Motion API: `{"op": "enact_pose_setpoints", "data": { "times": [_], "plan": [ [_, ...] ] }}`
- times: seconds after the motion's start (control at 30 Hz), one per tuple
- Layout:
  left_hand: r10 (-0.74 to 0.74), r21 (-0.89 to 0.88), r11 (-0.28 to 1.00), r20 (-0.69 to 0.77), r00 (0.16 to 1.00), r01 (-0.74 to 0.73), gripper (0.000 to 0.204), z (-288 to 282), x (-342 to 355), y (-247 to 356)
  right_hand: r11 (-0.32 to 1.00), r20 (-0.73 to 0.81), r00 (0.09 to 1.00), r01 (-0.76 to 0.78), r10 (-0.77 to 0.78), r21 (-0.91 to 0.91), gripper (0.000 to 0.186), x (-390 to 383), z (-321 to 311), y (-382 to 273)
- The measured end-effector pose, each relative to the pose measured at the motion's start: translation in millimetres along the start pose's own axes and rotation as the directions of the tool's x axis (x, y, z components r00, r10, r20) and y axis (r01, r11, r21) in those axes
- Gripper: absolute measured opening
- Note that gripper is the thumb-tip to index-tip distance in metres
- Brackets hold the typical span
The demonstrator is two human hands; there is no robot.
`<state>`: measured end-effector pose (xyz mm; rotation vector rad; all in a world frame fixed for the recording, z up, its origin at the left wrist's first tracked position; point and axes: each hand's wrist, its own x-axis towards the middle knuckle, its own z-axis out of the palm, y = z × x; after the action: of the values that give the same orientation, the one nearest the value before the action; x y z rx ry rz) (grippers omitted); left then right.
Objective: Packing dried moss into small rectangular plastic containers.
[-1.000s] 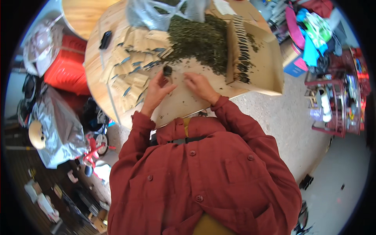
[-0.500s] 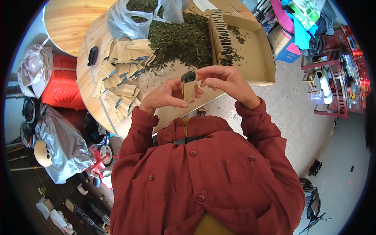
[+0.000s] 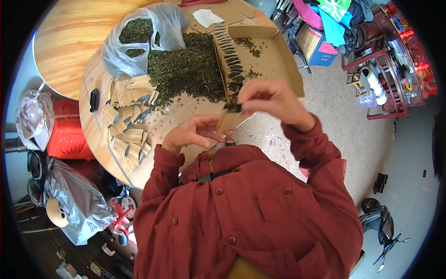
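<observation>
My right hand (image 3: 272,100) pinches the dark top of a small kraft packet (image 3: 228,117), tilted above the table's front edge. My left hand (image 3: 195,132) is at the packet's lower end, fingers curved and apart; whether they touch it is unclear. Beyond them lies a large heap of dark green dried leaves (image 3: 181,69). Loose kraft packets (image 3: 127,97) are scattered left of it. A shallow cardboard box (image 3: 283,60) stands at the right, with a row of upright packets (image 3: 227,49) along its left side.
A translucent plastic bag of leaves (image 3: 116,56), a black object (image 3: 94,100) and a white paper (image 3: 206,17) lie on the round table (image 3: 95,128). Red plastic stools (image 3: 69,135) and bagged goods stand left; wooden furniture (image 3: 385,83) stands right; a scooter (image 3: 381,223) is lower right.
My right hand has come to the packet and now grips its top, shifted up and right. My left hand's fingers have loosened around the packet. The view has shifted, so the table appears lower and leftward.
</observation>
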<state>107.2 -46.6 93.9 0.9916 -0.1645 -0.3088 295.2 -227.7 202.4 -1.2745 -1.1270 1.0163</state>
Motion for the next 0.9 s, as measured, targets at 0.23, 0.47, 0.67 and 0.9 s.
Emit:
{"op": "enact_pose_setpoints", "data": {
  "times": [0.23, 0.47, 0.67, 0.9],
  "plan": [
    [0.008, 0.026, 1.0, -0.07, 0.998, -0.006, 0.068, 17, -18, -9, 0.894, -0.327, 0.915, 0.072, -0.235, -0.441, 0.007, 28, -128, -23],
    [-0.072, 0.016, 0.997, -0.288, 0.955, 0.08, 0.065, 33, -30, -27, 0.913, -0.442, 0.869, 0.029, -0.224, -0.407, 0.011, 98, -222, 65],
    [-0.046, -0.029, 0.999, -0.445, 0.895, 0.036, 0.059, 48, -27, -33, 0.903, -0.47, 0.864, -0.046, -0.179, -0.428, 0.008, 144, -226, 119],
    [-0.053, -0.071, 0.997, -0.57, 0.82, 0.015, 0.056, 59, -23, -35, 0.923, -0.451, 0.882, -0.055, -0.134, -0.381, 0.006, 181, -230, 159]
  ]
}}
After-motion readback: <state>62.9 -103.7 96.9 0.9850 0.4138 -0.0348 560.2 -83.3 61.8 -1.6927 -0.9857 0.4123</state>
